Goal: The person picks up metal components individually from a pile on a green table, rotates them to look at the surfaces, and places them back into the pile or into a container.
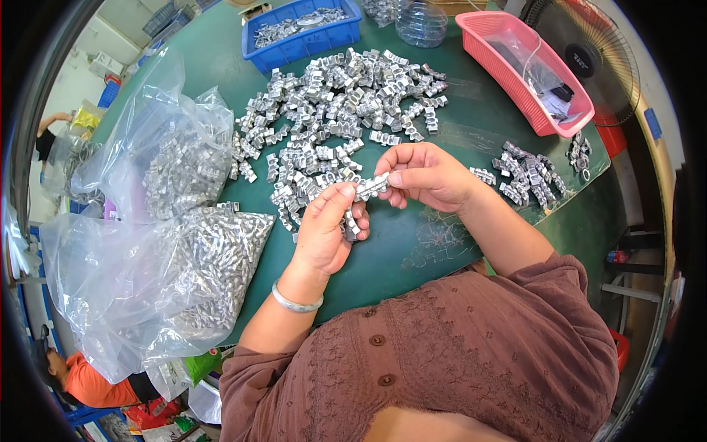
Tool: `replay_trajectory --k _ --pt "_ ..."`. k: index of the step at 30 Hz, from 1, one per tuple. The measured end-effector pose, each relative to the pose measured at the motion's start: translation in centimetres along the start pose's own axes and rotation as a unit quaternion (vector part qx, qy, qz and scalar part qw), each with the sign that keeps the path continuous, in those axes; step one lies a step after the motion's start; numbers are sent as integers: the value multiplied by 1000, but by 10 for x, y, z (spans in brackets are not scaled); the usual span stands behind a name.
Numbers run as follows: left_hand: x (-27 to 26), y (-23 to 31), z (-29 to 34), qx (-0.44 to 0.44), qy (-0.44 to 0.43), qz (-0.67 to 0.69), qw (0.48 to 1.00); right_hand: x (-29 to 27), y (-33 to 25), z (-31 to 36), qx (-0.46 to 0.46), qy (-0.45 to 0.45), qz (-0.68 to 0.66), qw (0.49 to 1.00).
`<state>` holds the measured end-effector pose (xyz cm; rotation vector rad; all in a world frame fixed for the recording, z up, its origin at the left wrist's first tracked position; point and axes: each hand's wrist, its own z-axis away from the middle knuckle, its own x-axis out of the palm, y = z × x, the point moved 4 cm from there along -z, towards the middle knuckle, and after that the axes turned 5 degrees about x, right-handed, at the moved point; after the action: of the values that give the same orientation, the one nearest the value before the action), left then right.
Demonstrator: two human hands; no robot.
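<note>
Between my two hands is a short strip of silvery metal links (372,187), pinched at both ends. My left hand (322,232), with a pale bangle on its wrist, grips the near-left end between thumb and forefinger. Another piece of the same kind shows below its curled fingers. On the far-right end, my right hand (431,177) has thumb and forefinger closed. Just beyond both hands spreads a big heap of similar metal link pieces (331,110) on the green table (423,247).
Clear plastic bags (132,287) full of small metal parts stand at the left. A blue crate (302,40) of parts, a clear plastic jar (421,26) and a pink basket (526,74) line the far side. A smaller pile (530,173) lies right, near a fan (582,59).
</note>
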<state>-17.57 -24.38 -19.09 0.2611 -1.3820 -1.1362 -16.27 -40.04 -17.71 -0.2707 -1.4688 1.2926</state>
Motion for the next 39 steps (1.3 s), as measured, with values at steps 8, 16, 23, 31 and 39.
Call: replay_trajectory --k 8,16,23,31,39 --pt "-1 0 1 4 7 20 1000 -1 0 0 -8 -4 15 1000" --pt "-2 2 -1 6 -6 36 999 1 -3 0 -49 -2 50 998" --pt "0 -2 3 28 -22 78 996 25 -17 14 -305 16 387 870" --pt "-3 3 -3 80 -35 116 989 17 -22 7 -303 36 354 884" --pt "-1 -3 -5 32 -105 209 972 -6 -20 -2 -233 314 731 559"
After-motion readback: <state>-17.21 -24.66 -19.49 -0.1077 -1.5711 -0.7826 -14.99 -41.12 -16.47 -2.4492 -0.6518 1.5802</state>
